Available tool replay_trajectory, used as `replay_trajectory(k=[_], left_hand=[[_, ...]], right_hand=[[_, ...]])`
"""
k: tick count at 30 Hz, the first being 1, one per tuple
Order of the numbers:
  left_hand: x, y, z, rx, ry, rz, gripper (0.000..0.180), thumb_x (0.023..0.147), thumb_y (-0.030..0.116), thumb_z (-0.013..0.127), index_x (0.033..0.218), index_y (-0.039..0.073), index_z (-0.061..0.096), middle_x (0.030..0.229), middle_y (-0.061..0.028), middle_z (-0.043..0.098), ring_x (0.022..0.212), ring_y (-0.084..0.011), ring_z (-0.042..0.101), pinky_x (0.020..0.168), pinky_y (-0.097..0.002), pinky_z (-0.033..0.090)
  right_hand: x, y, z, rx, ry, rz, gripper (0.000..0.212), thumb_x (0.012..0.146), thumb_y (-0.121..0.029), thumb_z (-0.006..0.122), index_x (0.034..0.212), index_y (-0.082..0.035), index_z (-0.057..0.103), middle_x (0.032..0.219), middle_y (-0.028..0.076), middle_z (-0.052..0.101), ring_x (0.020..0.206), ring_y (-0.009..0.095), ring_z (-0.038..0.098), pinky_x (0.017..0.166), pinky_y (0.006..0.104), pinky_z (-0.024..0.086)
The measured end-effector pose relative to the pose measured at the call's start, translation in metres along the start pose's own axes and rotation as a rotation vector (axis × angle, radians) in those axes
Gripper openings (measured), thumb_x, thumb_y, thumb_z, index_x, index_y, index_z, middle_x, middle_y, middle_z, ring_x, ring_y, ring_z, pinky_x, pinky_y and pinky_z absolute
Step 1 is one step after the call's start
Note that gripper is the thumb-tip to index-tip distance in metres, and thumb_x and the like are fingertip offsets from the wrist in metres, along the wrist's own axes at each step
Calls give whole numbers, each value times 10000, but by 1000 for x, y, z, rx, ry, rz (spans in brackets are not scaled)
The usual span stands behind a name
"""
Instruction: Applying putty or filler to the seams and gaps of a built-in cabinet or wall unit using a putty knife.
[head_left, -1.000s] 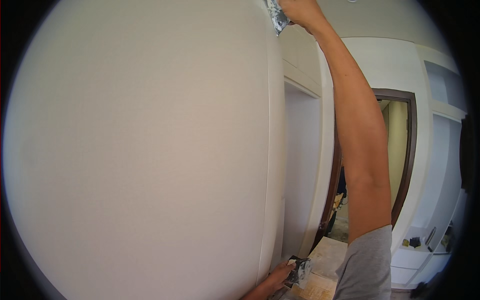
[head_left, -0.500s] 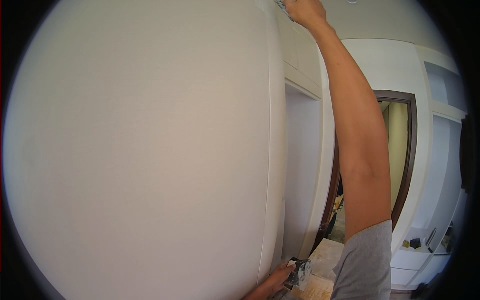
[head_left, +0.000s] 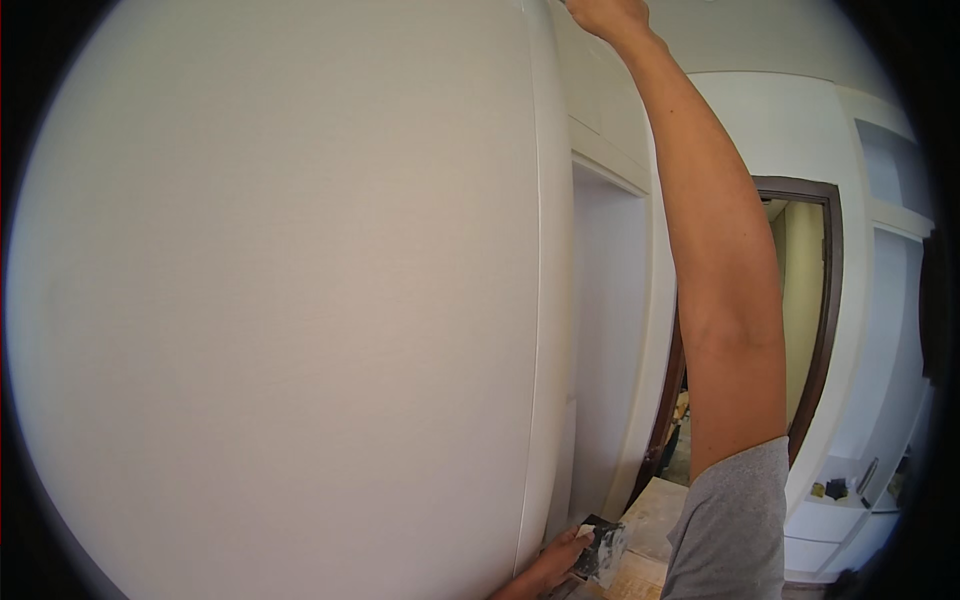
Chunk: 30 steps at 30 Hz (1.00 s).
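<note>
- A room under finishing work, apparently in a home, a broad pale wall (head_left: 300, 300) filling the foreground.
- Built-in white shelving (head_left: 897, 218) and drawers (head_left: 825, 520) line the right side, past a dark door frame (head_left: 833, 245).
- A black blade (head_left: 606, 548) smeared with white paste shows near a stained pale surface (head_left: 656, 512).

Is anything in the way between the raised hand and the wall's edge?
Nothing visible stands between the right hand and the wall's edge. The picture's top cuts off part of the hand, so anything higher can't be judged. The left hand, holding a scraper, is far below, out of the way.
</note>
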<state>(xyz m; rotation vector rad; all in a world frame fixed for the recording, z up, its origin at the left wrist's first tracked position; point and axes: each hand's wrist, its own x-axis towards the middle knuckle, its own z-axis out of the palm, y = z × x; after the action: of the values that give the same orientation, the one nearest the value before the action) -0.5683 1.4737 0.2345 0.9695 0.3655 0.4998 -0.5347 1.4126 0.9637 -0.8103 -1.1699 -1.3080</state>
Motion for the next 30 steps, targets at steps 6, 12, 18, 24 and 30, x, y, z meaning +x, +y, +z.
replay_trajectory(k=[6,12,18,24,30], left_hand=[[5,-4,-5,31,0,-9,266,1080,226,544,1281,54,570,1085,-19,680,935,-113,673,816,-309,567],[16,-11,-12,61,7,-4,263,1078,238,549,1273,62,570,1084,-9,670,901,-95,654,779,-288,562],[14,-4,-5,51,32,-29,245,1080,235,545,1260,70,567,1052,0,656,927,-83,637,798,-287,546],[19,-8,-8,43,51,-17,243,1081,228,544,1257,62,566,1065,-6,659,928,-81,631,809,-278,541],[26,-12,-12,58,39,-25,255,1083,217,538,1274,49,560,1094,-14,663,960,-85,625,847,-279,529]], right_hand=[[1,17,24,14,62,-39,328,915,-76,557,1202,-75,715,1209,219,697,1149,415,645,997,493,508],[12,31,36,33,-15,-59,331,911,-8,547,1201,-16,704,1224,248,686,1160,414,641,1003,480,495],[8,39,37,71,-65,-35,309,921,-4,539,1173,-7,716,1201,254,694,1141,404,651,973,473,497],[-18,32,25,172,-104,-70,313,925,17,530,1162,-23,731,1115,261,714,1019,386,685,915,448,514],[-31,30,11,74,-166,-107,385,906,59,516,1199,-50,741,1011,266,720,859,332,689,816,433,513]])
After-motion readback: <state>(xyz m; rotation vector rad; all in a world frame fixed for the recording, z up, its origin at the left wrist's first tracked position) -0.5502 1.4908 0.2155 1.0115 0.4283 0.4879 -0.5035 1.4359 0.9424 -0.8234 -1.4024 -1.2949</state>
